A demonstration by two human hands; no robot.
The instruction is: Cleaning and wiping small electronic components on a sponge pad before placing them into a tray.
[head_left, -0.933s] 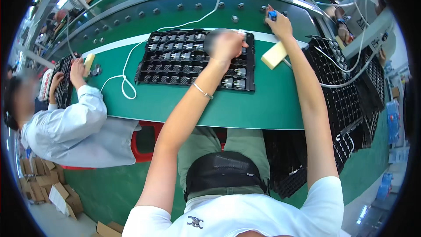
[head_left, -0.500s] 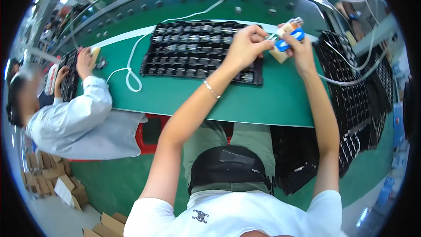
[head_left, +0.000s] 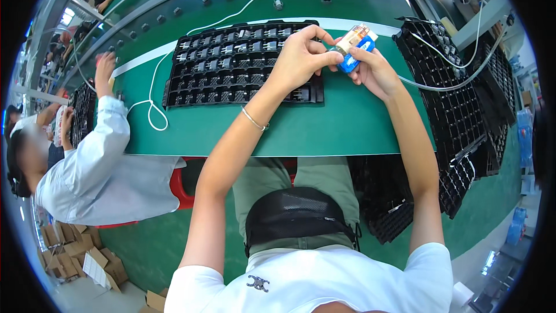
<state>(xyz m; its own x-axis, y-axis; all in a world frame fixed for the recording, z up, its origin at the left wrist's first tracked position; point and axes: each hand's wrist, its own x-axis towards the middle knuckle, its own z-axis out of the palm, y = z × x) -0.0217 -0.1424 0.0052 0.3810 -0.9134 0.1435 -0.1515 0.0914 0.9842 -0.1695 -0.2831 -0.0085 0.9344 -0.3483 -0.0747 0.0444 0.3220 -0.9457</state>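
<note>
A small blue-and-cream block (head_left: 357, 46) with a clear top and copper-coloured parts inside is held above the far right of the table. My right hand (head_left: 375, 74) grips it from the right, thumb on its blue face. At the block's left edge, my left hand (head_left: 304, 57) is closed in a pinch; whatever lies between its fingertips is hidden. Below and left of that hand lies a black compartment tray (head_left: 243, 96). Small dark parts with metal pins sit in its far rows, while the nearer rows show mostly dark pockets.
Stacked black trays (head_left: 449, 101) stand at the table's right edge, with a grey cable (head_left: 457, 86) across them. A looped white cord (head_left: 152, 113) lies left of the tray. Small parts (head_left: 278, 4) line the green surface beyond. A co-worker (head_left: 87, 168) sits at left.
The view has shifted, with the table's things appearing farther left. My hands have tilted the block, and its clear top shows better. The co-worker's hand has risen off the table.
</note>
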